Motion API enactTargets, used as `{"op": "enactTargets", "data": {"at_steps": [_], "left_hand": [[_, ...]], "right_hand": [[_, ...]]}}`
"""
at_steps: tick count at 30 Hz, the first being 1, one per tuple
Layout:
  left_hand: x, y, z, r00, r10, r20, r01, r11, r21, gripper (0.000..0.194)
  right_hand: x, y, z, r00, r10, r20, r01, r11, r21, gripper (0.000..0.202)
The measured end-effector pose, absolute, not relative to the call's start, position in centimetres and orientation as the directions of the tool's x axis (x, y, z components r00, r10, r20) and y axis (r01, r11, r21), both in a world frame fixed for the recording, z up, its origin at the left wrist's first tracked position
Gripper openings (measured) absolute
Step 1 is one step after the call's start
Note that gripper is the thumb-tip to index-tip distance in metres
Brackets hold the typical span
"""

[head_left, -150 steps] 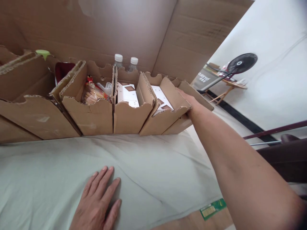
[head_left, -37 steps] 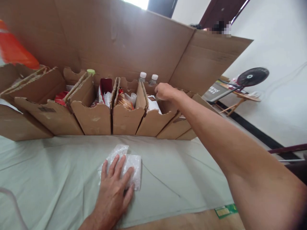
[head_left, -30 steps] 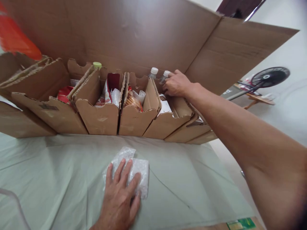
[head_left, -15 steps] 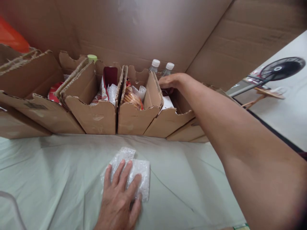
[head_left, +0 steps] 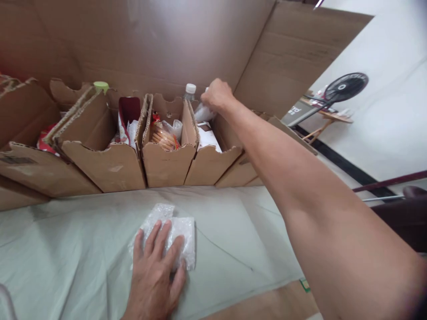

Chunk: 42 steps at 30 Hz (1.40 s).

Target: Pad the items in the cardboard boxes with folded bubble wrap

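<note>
My left hand [head_left: 155,266] lies flat, fingers spread, on a folded piece of bubble wrap [head_left: 182,233] on the pale green cloth [head_left: 83,249]. My right hand [head_left: 216,94] reaches over the row of cardboard bins and is closed around the top of a clear water bottle [head_left: 202,114], whose body shows below my fingers above a bin of white boxes [head_left: 208,138]. A second water bottle [head_left: 190,89] with a white cap stands just left of it.
Several open cardboard bins [head_left: 163,164] line the back of the cloth, holding biscuits [head_left: 162,138], a red packet [head_left: 129,111] and a green-capped container [head_left: 100,86]. A tall cardboard wall [head_left: 160,40] stands behind. A black fan [head_left: 345,84] is at the right.
Bubble wrap came under my left hand, which has stayed on it. My right hand moved from the rightmost bin to the bottles at the back and closed on one, which now sits higher.
</note>
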<state>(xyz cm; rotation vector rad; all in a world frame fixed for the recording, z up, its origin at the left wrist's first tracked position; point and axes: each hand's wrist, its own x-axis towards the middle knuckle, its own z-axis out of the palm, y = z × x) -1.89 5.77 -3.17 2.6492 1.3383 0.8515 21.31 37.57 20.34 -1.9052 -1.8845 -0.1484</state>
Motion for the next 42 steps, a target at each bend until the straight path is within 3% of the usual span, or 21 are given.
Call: {"op": "enactTargets", "data": {"at_steps": [4, 6, 9, 13, 15, 18, 21, 25, 28, 33, 42], "left_hand": [[-2.1, 6.0, -3.4, 0.491, 0.737, 0.465, 0.736, -0.636, 0.231, 0.039], [-2.1, 6.0, -3.5, 0.505, 0.716, 0.482, 0.732, -0.651, 0.202, 0.039], [-2.2, 5.8, -3.2, 0.499, 0.704, 0.505, 0.721, -0.661, 0.209, 0.039], [-2.7, 5.6, -2.7, 0.455, 0.726, 0.516, 0.705, -0.647, 0.289, 0.036], [-3.3, 5.7, -2.7, 0.428, 0.723, 0.541, 0.683, -0.651, 0.33, 0.037], [-4.1, 5.9, -2.6, 0.35, 0.758, 0.55, 0.674, -0.612, 0.414, 0.05], [-4.4, 5.9, -2.2, 0.317, 0.768, 0.557, 0.647, -0.604, 0.465, 0.059], [-4.1, 5.6, -1.3, 0.352, 0.737, 0.577, 0.602, -0.65, 0.464, 0.055], [-3.9, 5.6, -1.1, 0.367, 0.726, 0.582, 0.606, -0.661, 0.442, 0.049], [-4.0, 6.1, -1.6, 0.373, 0.695, 0.615, 0.676, -0.657, 0.333, 0.03], [-3.7, 6.0, -1.1, 0.288, 0.731, 0.618, 0.745, -0.577, 0.335, 0.021]], "right_hand": [[22.3, 30.3, 24.9, 0.168, 0.79, 0.589, 0.96, 0.005, -0.28, 0.036], [23.2, 24.3, 25.0, 0.147, 0.71, 0.689, 0.945, 0.104, -0.309, 0.042], [23.9, 14.0, 21.1, 0.264, 0.555, 0.788, 0.769, 0.371, -0.52, 0.025], [22.4, 3.4, 11.0, 0.382, 0.736, 0.559, 0.64, 0.226, -0.735, 0.026], [21.1, 0.7, 6.5, 0.227, 0.914, 0.336, 0.609, 0.137, -0.782, 0.028], [19.9, -0.8, 3.0, 0.054, 0.991, 0.123, 0.694, 0.051, -0.718, 0.031], [19.8, -0.3, 3.1, 0.132, 0.981, 0.144, 0.803, -0.02, -0.596, 0.038], [19.1, 1.3, 3.8, 0.03, 0.991, 0.131, 0.865, 0.04, -0.501, 0.057], [17.7, 2.2, 3.2, -0.086, 0.995, 0.051, 0.863, 0.1, -0.494, 0.053], [16.6, 2.5, 2.8, -0.099, 0.995, -0.014, 0.847, 0.077, -0.525, 0.05], [18.0, 2.9, 5.5, -0.255, 0.967, -0.027, 0.861, 0.214, -0.461, 0.053]]}}
